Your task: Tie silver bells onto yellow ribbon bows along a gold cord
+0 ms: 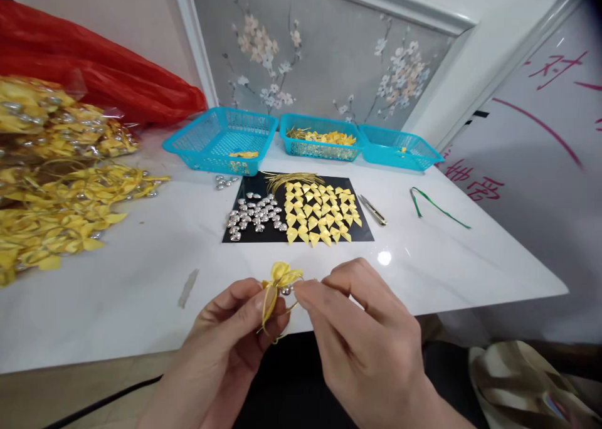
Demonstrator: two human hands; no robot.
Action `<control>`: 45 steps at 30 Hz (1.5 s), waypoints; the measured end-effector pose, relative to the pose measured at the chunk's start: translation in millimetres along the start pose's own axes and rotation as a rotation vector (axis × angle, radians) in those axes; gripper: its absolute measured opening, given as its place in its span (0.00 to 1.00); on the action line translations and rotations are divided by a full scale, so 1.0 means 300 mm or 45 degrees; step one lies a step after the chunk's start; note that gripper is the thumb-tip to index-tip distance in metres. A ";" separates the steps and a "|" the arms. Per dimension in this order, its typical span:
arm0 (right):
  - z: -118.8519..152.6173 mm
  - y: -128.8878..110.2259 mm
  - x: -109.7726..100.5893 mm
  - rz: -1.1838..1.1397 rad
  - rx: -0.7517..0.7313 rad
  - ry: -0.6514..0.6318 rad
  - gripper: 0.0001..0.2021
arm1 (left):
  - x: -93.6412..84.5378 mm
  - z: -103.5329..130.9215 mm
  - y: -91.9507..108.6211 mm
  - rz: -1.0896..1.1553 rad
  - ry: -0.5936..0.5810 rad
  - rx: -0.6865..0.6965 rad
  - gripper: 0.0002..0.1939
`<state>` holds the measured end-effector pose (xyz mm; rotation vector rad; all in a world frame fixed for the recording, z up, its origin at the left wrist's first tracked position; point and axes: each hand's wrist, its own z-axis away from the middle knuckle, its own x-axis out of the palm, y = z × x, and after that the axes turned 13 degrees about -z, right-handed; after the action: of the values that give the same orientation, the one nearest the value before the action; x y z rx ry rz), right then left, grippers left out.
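Between thumb and fingers, my left hand [235, 335] pinches a yellow ribbon bow [281, 273] with gold cord looped below it. A silver bead [286, 289] sits against the bow, close to my right fingertips. My right hand [362, 328] is closed at the bow's right side, pinching a strand of the gold cord [297, 278]. Just beyond both hands lies a black mat [263, 235]. On it are loose silver beads [256, 212], rows of yellow bows [322, 212] and a bundle of gold cords [294, 179].
Three blue baskets [211, 159] stand along the back, the middle one holding yellow bows [329, 138]. A thread snipper [373, 210] and a green cord [442, 207] lie right of the mat. Finished-looking yellow ornaments [61, 222] pile up at left, near red fabric [94, 65].
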<state>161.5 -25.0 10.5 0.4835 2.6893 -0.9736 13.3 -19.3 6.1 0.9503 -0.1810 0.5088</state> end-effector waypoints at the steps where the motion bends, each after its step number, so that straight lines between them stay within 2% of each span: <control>1: -0.001 0.000 0.002 0.007 0.000 -0.006 0.12 | 0.000 0.000 -0.001 0.008 0.007 -0.007 0.22; 10: -0.008 0.006 0.000 0.049 -0.039 -0.052 0.11 | 0.000 -0.007 -0.006 0.053 0.052 -0.061 0.14; 16: -0.010 0.008 -0.003 0.045 -0.010 -0.051 0.12 | -0.023 -0.012 -0.012 0.010 -0.091 -0.039 0.14; 20: -0.007 0.021 -0.007 0.017 0.019 -0.054 0.14 | -0.042 -0.021 -0.017 0.018 -0.240 -0.075 0.15; 22: -0.006 0.028 -0.010 -0.025 0.076 -0.091 0.15 | -0.045 -0.024 -0.016 0.021 -0.265 -0.103 0.15; 26: -0.007 0.036 -0.013 -0.121 0.195 -0.153 0.15 | -0.049 -0.021 -0.010 0.045 -0.258 -0.162 0.17; 30: -0.009 0.044 -0.007 -0.212 0.237 -0.161 0.13 | -0.061 -0.016 -0.008 0.068 -0.270 -0.186 0.15; 36: -0.009 0.056 -0.007 -0.307 0.220 -0.157 0.12 | -0.061 -0.006 -0.009 0.103 -0.301 -0.250 0.13; 40: -0.010 0.060 -0.010 -0.294 0.183 -0.155 0.10 | -0.058 -0.006 -0.008 0.101 -0.279 -0.274 0.16; 45: -0.004 0.067 -0.002 -0.335 0.177 -0.144 0.11 | -0.075 -0.010 -0.012 0.111 -0.308 -0.275 0.15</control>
<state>169.6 -9.8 0.1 0.0949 2.6389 -1.2242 -4.8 -26.1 -6.5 0.7929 -0.4880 0.4433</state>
